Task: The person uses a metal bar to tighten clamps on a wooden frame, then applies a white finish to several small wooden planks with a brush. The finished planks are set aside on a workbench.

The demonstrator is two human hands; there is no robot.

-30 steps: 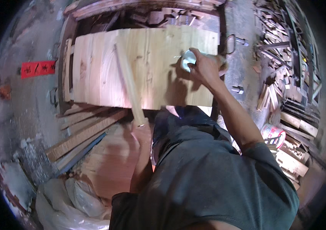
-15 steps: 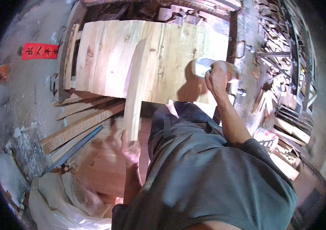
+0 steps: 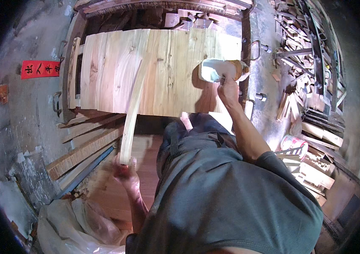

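Left hand (image 3: 127, 172) grips a strip (image 3: 130, 127) across the panel's (image 3: 175, 89) near edge. Right hand (image 3: 229, 89) holds a container (image 3: 212, 70) above its right end.

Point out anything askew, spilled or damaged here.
The panel has slightly stepped far and near edges, rather than straight ones. The tub in the right hand looks tipped, its mouth toward the left, yet no spill shows; glare washes out the panel's far right corner.

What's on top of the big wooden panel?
A wooden strip overlaps the panel, and a whitish container is held over its right side. The wood beneath is hidden; whether either touches is unclear.
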